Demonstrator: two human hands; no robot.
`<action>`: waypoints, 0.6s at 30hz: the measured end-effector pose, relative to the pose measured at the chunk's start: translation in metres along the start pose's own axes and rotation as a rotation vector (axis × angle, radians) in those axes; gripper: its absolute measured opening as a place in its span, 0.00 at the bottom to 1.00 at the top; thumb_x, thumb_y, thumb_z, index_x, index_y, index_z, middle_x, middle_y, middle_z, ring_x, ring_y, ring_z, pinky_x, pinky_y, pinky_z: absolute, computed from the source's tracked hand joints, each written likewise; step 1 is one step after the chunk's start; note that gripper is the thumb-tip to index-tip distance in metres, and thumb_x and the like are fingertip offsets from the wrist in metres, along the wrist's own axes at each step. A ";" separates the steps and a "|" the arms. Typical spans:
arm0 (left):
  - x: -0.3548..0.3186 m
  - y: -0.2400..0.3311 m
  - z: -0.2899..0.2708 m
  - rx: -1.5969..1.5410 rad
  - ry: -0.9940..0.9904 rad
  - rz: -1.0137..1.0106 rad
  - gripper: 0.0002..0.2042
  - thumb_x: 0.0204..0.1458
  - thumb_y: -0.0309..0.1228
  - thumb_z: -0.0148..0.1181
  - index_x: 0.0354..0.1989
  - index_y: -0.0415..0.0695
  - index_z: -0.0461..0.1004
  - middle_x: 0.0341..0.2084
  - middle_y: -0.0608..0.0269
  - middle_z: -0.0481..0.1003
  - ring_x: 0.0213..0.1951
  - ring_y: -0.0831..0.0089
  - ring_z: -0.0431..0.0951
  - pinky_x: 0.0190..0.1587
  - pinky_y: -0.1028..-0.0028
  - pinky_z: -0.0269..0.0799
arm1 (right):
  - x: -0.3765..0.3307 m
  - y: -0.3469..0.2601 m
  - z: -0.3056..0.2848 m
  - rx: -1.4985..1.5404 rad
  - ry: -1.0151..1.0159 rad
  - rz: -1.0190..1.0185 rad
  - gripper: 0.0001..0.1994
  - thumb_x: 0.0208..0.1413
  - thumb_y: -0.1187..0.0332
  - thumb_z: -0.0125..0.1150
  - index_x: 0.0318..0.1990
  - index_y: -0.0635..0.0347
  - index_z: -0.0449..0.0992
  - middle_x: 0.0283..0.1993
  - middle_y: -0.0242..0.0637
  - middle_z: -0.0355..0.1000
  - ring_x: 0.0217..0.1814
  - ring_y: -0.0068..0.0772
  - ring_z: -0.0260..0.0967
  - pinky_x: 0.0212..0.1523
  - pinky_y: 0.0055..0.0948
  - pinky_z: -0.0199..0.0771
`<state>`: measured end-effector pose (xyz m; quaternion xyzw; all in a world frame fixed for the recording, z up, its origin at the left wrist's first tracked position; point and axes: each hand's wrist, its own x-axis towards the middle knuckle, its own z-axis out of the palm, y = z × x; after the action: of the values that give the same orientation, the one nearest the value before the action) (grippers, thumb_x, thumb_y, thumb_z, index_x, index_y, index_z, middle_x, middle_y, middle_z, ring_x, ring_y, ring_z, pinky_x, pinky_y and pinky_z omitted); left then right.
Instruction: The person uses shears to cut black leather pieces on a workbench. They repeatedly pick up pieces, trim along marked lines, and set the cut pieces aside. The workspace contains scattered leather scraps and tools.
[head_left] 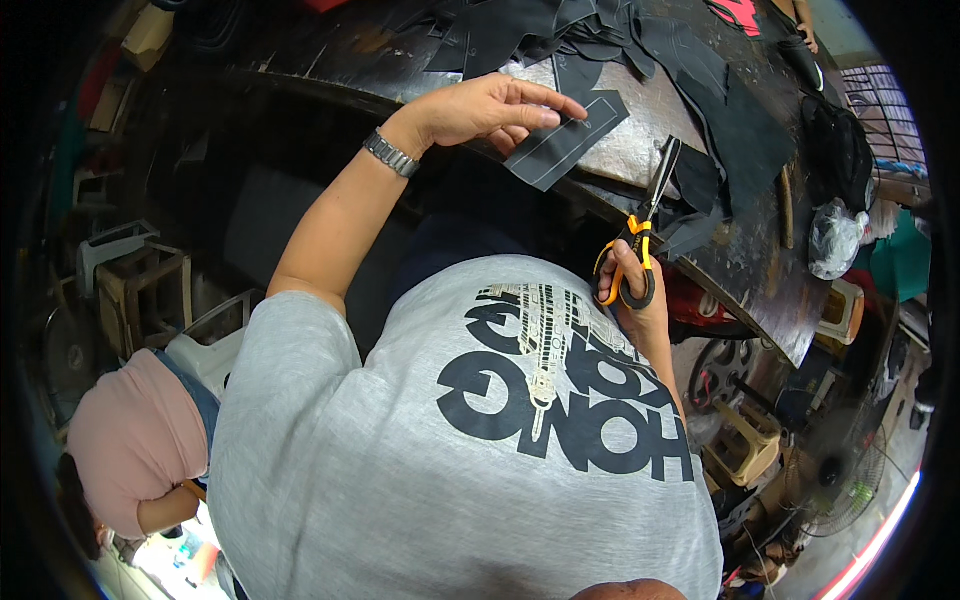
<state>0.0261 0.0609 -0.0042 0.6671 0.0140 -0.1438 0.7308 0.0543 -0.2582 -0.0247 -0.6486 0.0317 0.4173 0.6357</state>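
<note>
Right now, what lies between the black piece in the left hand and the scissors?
In the head view, only bare grey tabletop lies between the black piece and the scissors.

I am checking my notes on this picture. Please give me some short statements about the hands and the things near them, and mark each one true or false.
1. The left hand holds a dark piece of material with pale marked lines. True.
2. The right hand holds a hammer. False: it holds scissors with orange and black handles.
3. The scissors are cutting the dark piece. False: the blades are apart from it.
4. A metal watch is on the left wrist. True.
5. More dark pieces lie on the worktable. True.
</note>
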 end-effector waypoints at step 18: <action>0.007 0.002 0.032 -0.068 -0.052 0.182 0.26 0.45 0.23 0.71 0.56 0.44 0.76 0.49 0.60 0.78 0.46 0.74 0.79 0.53 0.75 0.75 | 0.002 0.003 -0.004 -0.003 -0.054 -0.030 0.20 0.55 0.52 0.66 0.29 0.62 0.72 0.20 0.35 0.67 0.18 0.25 0.66 0.20 0.22 0.69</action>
<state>0.0273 0.0281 0.0001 0.6366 -0.0605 -0.0934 0.7631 0.0558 -0.2607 -0.0295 -0.6384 0.0043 0.4250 0.6417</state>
